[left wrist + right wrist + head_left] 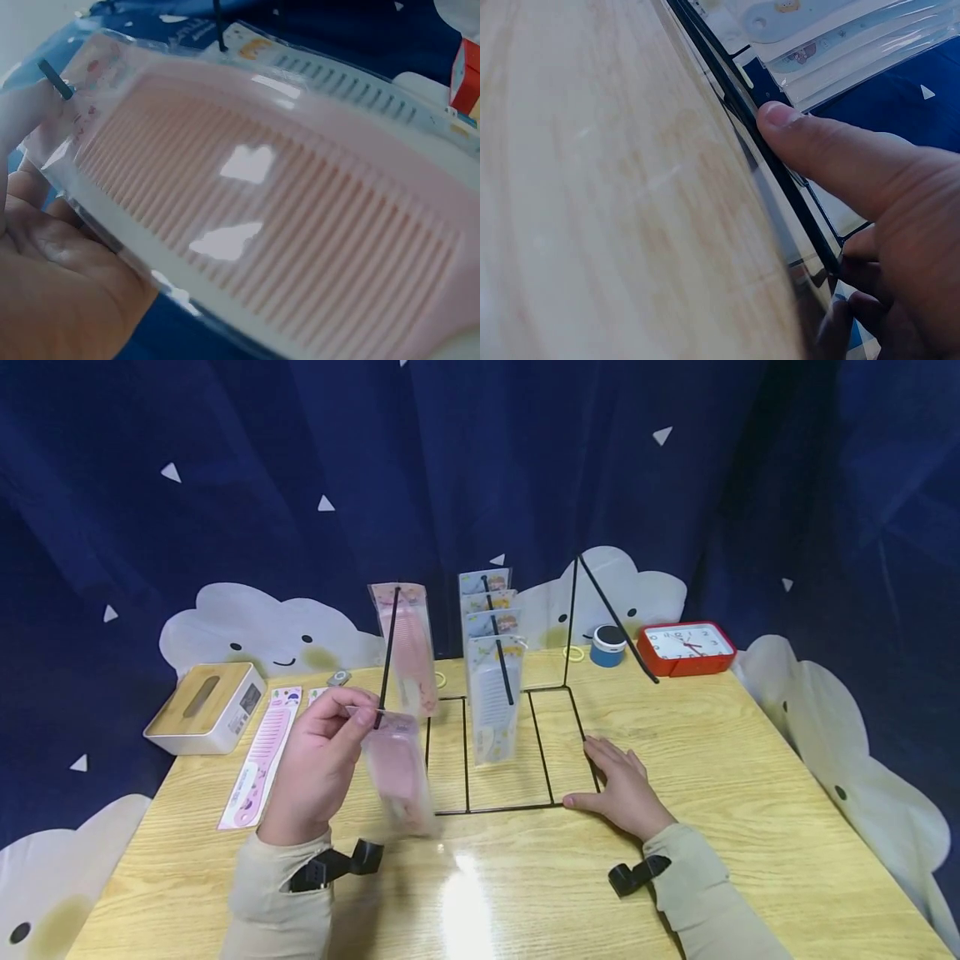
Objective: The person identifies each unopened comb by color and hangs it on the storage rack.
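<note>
My left hand (318,760) pinches the top of a packaged pink comb (397,768) between thumb and fingers. In the left wrist view the tip of a black hook (56,80) pokes through the top of that package. Another packaged pink comb (411,652) hangs farther back on the same hook. Several packaged pale combs (492,710) hang on the middle hook. My right hand (618,785) rests at the front right corner of the black wire rack (510,808), thumb on the front bar and fingers along the side bar.
Left on the table lie a flat packaged pink comb (262,752) and a wooden-topped tissue box (206,706). Behind the rack are a blue round jar-like object (607,647), a yellow ring (573,653) and a red clock (686,647). A bare hook (615,614) juts forward at the right.
</note>
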Demonstrator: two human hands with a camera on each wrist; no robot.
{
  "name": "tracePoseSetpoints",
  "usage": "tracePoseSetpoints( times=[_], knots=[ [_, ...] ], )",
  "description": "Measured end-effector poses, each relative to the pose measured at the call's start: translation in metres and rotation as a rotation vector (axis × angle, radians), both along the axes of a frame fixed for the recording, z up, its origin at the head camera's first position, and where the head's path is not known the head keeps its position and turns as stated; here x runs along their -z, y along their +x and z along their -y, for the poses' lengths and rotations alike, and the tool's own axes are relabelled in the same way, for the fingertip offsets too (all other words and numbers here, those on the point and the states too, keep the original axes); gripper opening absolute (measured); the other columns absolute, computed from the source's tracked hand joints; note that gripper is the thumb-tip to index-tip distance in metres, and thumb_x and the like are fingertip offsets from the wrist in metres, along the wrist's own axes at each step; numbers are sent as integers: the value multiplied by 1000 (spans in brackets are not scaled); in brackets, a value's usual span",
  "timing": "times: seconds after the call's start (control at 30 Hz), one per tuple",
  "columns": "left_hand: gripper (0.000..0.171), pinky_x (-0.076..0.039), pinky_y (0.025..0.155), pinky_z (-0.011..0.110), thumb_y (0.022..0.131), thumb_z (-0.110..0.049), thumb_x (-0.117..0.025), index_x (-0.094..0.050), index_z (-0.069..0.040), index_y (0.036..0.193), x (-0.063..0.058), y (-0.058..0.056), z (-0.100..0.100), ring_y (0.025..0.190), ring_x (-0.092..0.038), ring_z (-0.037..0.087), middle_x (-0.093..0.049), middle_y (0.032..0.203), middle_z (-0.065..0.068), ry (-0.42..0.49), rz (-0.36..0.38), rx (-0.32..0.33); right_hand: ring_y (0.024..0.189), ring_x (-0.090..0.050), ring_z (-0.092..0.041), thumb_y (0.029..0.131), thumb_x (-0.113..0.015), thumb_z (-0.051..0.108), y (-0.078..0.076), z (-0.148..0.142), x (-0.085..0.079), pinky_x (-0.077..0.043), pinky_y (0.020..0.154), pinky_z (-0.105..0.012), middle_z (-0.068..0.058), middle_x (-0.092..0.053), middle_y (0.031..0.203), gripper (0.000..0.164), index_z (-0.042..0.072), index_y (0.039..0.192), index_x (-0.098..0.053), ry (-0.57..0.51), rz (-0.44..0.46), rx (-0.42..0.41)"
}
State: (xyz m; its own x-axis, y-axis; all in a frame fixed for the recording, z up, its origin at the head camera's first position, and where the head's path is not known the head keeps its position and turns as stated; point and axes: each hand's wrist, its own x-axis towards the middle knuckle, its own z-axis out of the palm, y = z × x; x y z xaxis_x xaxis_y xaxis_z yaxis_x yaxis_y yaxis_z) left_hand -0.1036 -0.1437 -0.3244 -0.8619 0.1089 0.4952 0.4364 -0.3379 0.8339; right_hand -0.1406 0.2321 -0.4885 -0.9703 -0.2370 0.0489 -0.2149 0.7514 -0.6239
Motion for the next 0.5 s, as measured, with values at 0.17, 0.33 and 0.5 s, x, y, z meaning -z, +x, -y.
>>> tracePoseSetpoints(
  times=[0.17,0.33,0.5],
  knots=[
    [23,-48,81,21,100,5,-54,-69,-13,102,2,-13,-1,88,-57,8,-65,94,-3,-37,53,-80,148,-24,-40,74,-87,46,-1,0,0,-4,117,-61,-23,-35,158,106,-6,151,-37,-1,-1,-1],
    [26,-48,80,22,100,6,-52,-67,-16,100,2,-27,-2,87,-56,8,-65,93,-3,-77,111,-138,148,-24,-40,72,-88,48,0,0,0,-4,117,-61,-23,-34,158,108,-6,151,-37,2,4,1],
    [26,-46,77,21,100,4,-54,-67,-18,98,-5,-51,-4,83,-53,9,-62,89,-4,-81,122,-175,148,-23,-40,71,-88,50,0,2,-1,-4,117,-61,-23,-34,158,111,-6,151,-37,10,7,0]
  ],
)
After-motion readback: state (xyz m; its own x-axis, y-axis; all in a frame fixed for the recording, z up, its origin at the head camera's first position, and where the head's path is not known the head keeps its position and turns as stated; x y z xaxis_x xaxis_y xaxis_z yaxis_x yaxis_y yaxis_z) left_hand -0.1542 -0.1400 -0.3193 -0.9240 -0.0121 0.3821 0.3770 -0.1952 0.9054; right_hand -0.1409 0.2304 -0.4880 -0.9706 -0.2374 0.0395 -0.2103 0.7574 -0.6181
